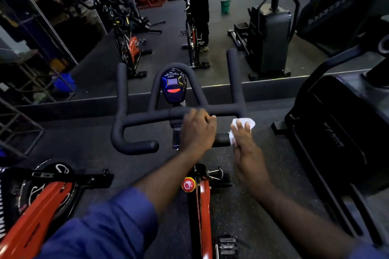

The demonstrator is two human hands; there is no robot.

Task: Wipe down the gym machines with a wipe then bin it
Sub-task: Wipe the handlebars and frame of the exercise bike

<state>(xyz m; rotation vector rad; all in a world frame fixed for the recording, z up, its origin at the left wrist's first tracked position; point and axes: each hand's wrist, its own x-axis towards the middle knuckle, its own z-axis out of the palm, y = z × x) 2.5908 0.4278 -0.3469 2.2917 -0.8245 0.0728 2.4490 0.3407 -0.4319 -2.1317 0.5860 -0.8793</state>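
wipe [245,122]: mostly under right hand [245,145], grip unclear | handlebar [147,119]: right bend hidden by left hand [197,129] and wipe | console [173,86], knob [188,184]: lettering too small | lower-left bike [37,206]: cut by frame edge | mirrored person [200,6]: cut at top | upper left: blurred
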